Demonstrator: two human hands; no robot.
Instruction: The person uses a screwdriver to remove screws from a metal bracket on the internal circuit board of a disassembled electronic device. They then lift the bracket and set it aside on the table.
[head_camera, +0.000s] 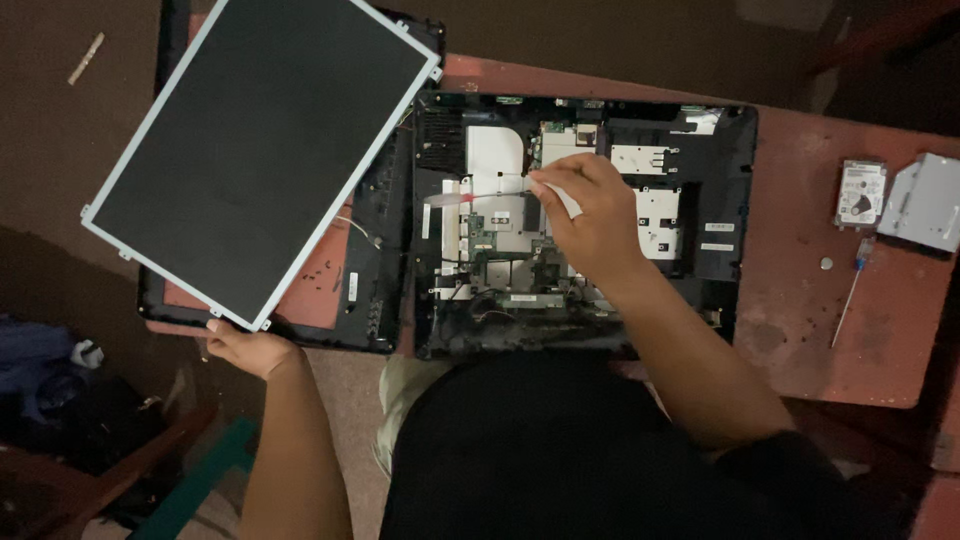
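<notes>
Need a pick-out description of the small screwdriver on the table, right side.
Start at the red table, then go right of the opened laptop base to the two metal drives: a small hard drive and a flat grey optical drive. Just below the hard drive lies the screwdriver, slanted. It is the only long thin thing there, blue-handled, beside a small round coin-like disc.

Dark grey screen panel (255, 150) with silver frame, reddish-brown table (800, 320), black laptop base (720, 200)
</notes>
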